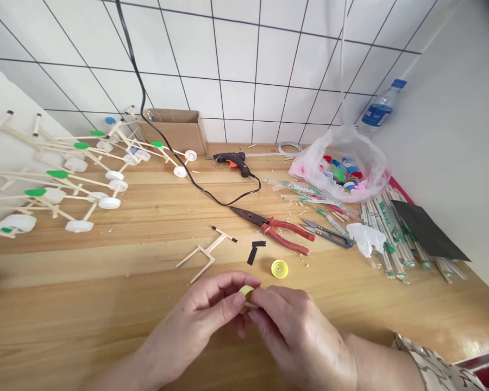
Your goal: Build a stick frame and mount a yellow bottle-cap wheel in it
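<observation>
My left hand (204, 320) is closed on a pale yellow bottle cap (246, 290) between thumb and fingers, low in the middle of the view. Against it my right hand (299, 331) pinches a thin wooden stick (250, 306); the fingers hide most of both pieces. Just beyond lies another yellow bottle cap (279, 269) with a small hole in its middle. Two strips of black paper (252, 254) rest left of that cap. Farther left is a small frame of glued sticks (207, 252) with a black-tipped crossbar.
Red-handled pliers (287, 233), thread snips (328, 232) and a black glue gun (234, 160) with its cord lie beyond the hands. A plastic bag of caps (342, 168) and wrapped chopsticks (391, 233) are at right. Several stick cars (77, 179) crowd the left, near a cardboard box (177, 133).
</observation>
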`<state>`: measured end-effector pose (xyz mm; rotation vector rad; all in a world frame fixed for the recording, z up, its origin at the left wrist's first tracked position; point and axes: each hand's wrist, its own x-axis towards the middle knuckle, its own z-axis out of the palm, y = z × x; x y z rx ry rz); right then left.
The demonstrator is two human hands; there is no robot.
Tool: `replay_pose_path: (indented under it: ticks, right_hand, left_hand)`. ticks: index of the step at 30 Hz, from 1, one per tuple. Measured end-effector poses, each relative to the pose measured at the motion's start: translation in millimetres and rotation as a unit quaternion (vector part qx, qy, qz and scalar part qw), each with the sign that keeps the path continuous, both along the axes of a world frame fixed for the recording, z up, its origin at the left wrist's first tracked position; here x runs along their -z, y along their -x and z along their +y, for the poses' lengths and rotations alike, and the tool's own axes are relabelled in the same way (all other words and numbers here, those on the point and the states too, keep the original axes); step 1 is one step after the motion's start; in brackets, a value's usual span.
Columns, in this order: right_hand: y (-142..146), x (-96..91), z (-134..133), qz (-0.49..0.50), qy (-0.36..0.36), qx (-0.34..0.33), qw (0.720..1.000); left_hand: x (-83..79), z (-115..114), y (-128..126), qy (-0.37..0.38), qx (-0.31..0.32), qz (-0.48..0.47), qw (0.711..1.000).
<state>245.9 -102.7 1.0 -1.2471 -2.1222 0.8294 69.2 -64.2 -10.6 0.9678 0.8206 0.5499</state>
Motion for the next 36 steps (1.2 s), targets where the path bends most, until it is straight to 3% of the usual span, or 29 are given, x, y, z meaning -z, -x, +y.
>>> replay_pose_path:
  ticks: [3, 6, 9, 15, 21, 28, 31, 36]
  right_hand:
    - [-3, -3.4, 3, -0.002, -0.042, 0.021, 0.999]
    - [-6, -5.7, 5, 0.006, -0.058, 0.047, 0.997]
    - [-8, -6.0, 5, 0.013, -0.054, 0.053, 0.997]
    - [-7, -1.2, 4, 0.015, -0.015, 0.036, 0.999]
    - [-5, 2.6, 5, 0.054, -0.013, 0.029, 0.998]
    - [-4, 2.5, 8, 0.093, 0.013, 0.036, 0.995]
    - [-4, -2.2, 9, 0.122, 0.017, 0.043, 0.991]
    - [-3, -3.7, 9, 0.134, 0.053, 0.044, 0.989]
  left_hand:
    - [-1.4, 2, 0, 0.044, -0.001, -0.044, 0.998]
    - [-3.9, 5, 2, 0.042, -0.026, -0.043, 0.998]
    - [-7.4, 10, 4, 0.039, -0.06, -0.037, 0.997]
    - [-11.0, 13, 0, 0.082, -0.087, -0.122, 0.985]
    - [-3.9, 7, 1, 0.086, -0.064, -0.09, 0.99]
    - [2.3, 2, 3, 0.018, -0.02, -0.039, 0.999]
    - [-1.6, 1, 1, 0.018, -0.05, -0.032, 0.998]
    - [-4.0, 0, -3, 0.091, -0.126, -0.076, 0.985]
